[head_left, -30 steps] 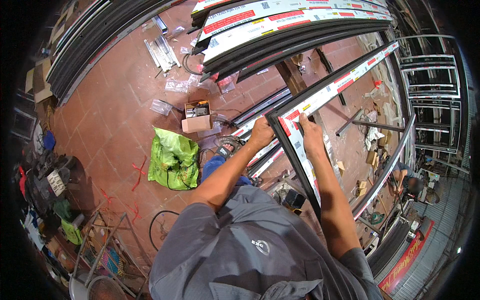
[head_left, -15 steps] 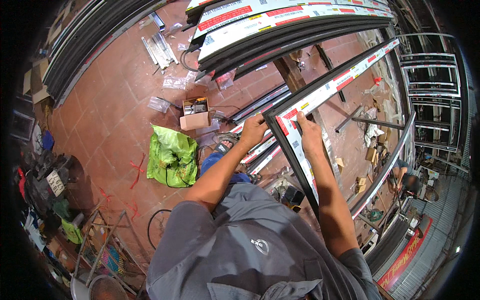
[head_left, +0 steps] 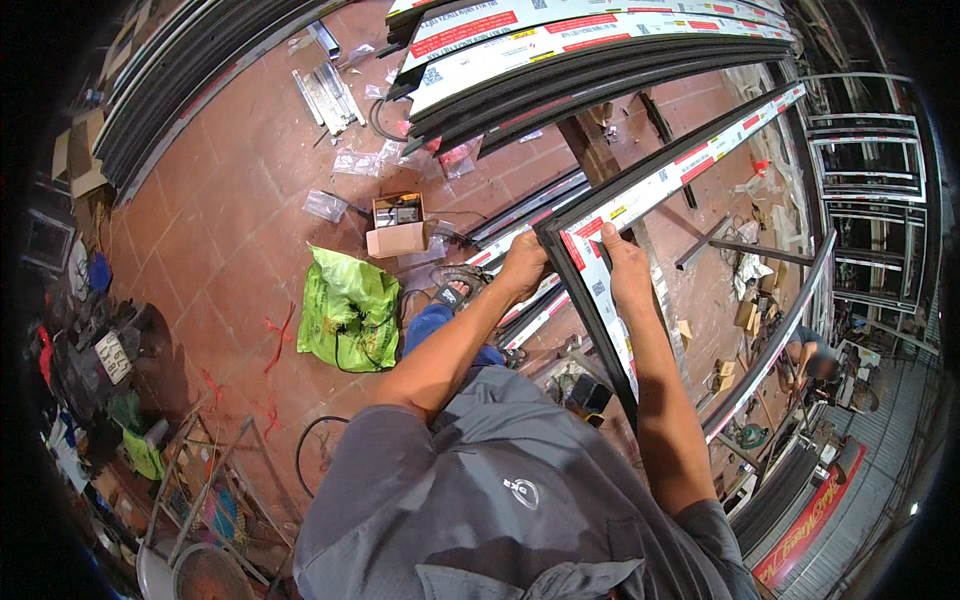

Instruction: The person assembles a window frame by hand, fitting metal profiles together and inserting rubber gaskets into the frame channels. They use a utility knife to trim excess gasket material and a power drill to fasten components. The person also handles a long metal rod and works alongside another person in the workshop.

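In front of me is the corner of a black metal frame, like a door or window frame [head_left: 690,163], with white and red protective film on its face. One long bar runs off to the far right, and a second bar comes back toward my body. My left hand [head_left: 525,268] is closed at the outer side of the corner, its fingertips partly hidden by the frame's edge. On the inner side, my right hand [head_left: 628,272] grips the near bar, thumb on the filmed face and the other fingers out of sight beneath.
Filmed profiles [head_left: 560,60] are stacked beyond the frame. On the tiled floor lie a green bag [head_left: 348,315], an open cardboard box [head_left: 393,242] and short metal pieces [head_left: 330,100]. A motorbike [head_left: 110,350] stands left. Another person [head_left: 800,360] crouches at the right.
The whole view has shifted slightly. My left hand has moved a little right, staying against the frame's corner, while my right hand keeps its hold.
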Demonstrator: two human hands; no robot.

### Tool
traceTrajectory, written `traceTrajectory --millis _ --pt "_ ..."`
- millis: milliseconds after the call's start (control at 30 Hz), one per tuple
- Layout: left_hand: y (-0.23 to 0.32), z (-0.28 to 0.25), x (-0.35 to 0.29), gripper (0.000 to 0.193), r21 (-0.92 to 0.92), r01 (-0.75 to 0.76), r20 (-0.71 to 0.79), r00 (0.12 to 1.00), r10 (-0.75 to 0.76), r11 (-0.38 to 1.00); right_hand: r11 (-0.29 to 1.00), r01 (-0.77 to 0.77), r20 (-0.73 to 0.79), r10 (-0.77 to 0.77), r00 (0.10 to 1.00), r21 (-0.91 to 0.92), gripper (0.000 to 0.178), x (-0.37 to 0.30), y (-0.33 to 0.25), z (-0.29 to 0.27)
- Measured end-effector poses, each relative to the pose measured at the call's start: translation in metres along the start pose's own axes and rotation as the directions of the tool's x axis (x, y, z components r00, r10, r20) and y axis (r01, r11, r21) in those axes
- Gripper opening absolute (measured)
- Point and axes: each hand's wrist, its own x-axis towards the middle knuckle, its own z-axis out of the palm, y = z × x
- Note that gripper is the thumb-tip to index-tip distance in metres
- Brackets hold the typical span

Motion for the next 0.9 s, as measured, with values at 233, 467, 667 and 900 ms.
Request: traceTrajectory --millis 233,467,667,900 --pt "0.021 0.004 0.011 0.035 0.029 0.039 0.161 0.986 -0.043 0.999 0.999 -0.011 -0.011 0.01 1.0 -0.032 0.057 -0.003 -0.006 -0.002" --pt "0.031 -0.015 0.022 0.028 0.295 -0.022 0.234 0.971 -0.05 0.955 0.999 -0.005 0.007 0.005 1.0 -0.039 0.06 0.0 -0.002 -0.002" --pt "0.04 -0.014 0.02 0.03 0.418 -0.072 0.284 0.957 -0.055 0.906 0.997 -0.017 -0.002 0.016 1.0 -0.081 0.062 0.003 0.002 -0.005" --pt "0.033 -0.013 0.017 0.036 0.32 0.031 0.256 0.96 -0.118 0.947 1.0 -0.001 0.003 0.001 1.0 -0.017 0.06 0.002 0.0 -0.002"
